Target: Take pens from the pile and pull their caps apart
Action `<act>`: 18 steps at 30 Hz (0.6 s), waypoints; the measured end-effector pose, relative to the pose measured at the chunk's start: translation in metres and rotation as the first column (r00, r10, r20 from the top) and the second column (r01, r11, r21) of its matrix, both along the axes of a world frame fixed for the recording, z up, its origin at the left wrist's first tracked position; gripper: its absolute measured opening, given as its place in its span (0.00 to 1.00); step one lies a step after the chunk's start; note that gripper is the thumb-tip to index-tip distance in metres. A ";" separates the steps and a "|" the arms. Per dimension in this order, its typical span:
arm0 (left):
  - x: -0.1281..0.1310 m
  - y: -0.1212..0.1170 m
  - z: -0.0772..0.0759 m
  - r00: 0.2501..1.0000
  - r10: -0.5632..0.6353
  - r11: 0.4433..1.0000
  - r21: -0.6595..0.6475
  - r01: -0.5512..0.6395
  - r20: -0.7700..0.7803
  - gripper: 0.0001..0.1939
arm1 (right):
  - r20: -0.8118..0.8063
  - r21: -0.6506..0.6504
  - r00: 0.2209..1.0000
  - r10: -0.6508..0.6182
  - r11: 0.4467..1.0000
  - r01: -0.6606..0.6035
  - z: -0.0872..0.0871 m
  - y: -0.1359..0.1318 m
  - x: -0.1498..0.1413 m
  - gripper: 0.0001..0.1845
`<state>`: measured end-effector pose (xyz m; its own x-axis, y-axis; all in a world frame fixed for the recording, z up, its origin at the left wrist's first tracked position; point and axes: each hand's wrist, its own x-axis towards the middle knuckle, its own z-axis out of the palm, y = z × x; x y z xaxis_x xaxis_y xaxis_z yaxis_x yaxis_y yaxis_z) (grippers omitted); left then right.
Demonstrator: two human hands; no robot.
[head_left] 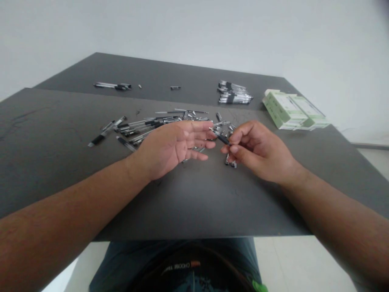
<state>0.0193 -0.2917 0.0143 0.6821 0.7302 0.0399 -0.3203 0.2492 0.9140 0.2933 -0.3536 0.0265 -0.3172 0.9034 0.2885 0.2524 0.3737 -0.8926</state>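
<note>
My right hand [258, 148] pinches a pen [223, 139] by its black grip between thumb and fingers. The pen's tip points up and left, toward the fingertips of my left hand [176, 144]. That left hand is open, its fingers stretched out and slightly spread, palm partly turned up. Whether its fingertips touch the pen tip I cannot tell. Beneath and behind both hands lies a loose heap of pen parts [146, 126]: clear barrels with black grips, caps and thin refills. Part of the heap is hidden by my left hand.
On the dark table [194, 202], a stack of pens [234, 92] lies at the back right, beside green and white boxes [285, 109]. A small bunch of pens [112, 86] is at the back left. One cap [175, 88] lies between them. A wall rises behind.
</note>
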 end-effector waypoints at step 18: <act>0.009 -0.005 0.019 0.935 0.307 0.947 -0.040 -0.319 -0.176 0.07 | -0.053 0.012 0.989 -0.141 0.990 0.142 0.006 0.004 0.001 0.22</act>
